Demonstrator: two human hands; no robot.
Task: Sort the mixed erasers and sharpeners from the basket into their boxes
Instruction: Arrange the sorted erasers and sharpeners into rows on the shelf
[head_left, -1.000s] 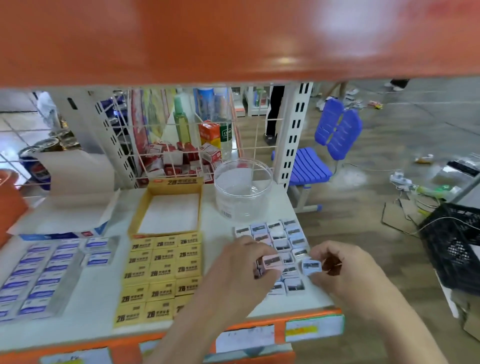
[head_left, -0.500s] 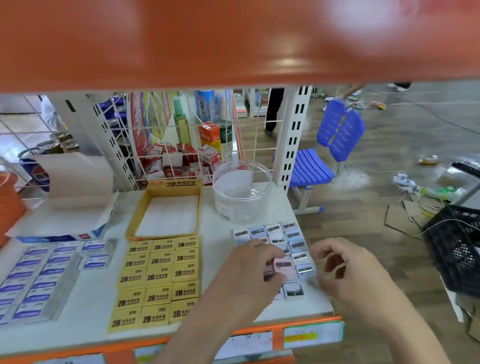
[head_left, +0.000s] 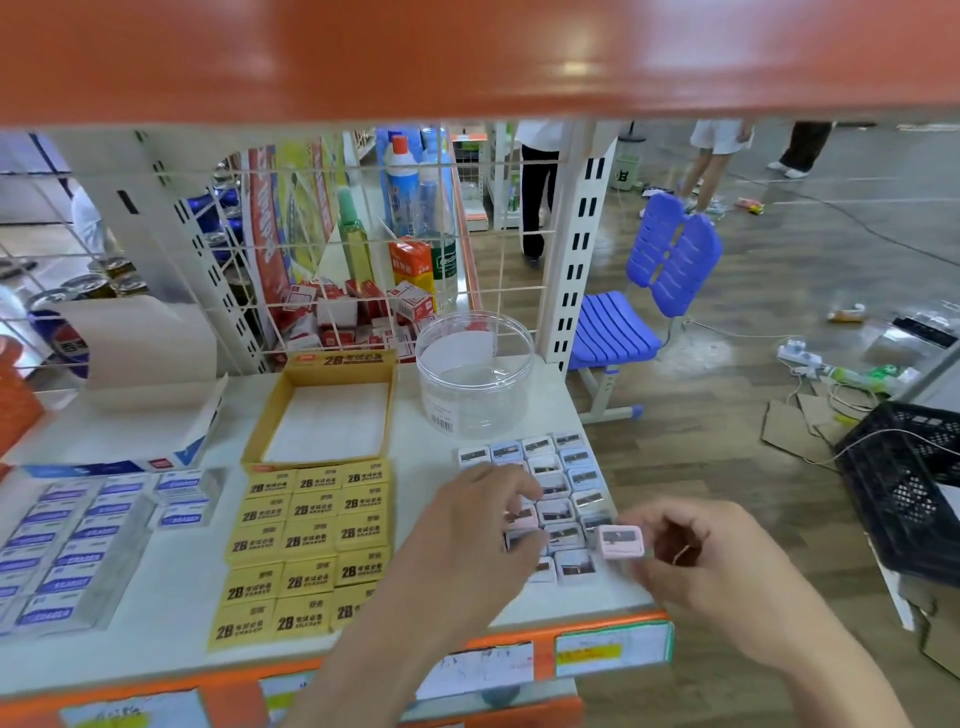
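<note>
Pink sharpener (head_left: 622, 541) in right hand (head_left: 717, 566) pinch near shelf edge (head_left: 618, 603); left hand (head_left: 467, 535) on sharpener rows (head_left: 566, 467), grip unclear.

You are looking out under an orange shelf board (head_left: 467, 52) that is filling the top of your view. A white wire grid (head_left: 291, 249) is backing the shelf's rear edge, and a slotted white post (head_left: 576, 249) is standing at its back right corner. Beyond it a blue chair (head_left: 670, 270) is standing on the wood-look floor (head_left: 727, 493). A black crate (head_left: 904, 483) and cardboard scraps (head_left: 789, 431) are lying farther right.
</note>
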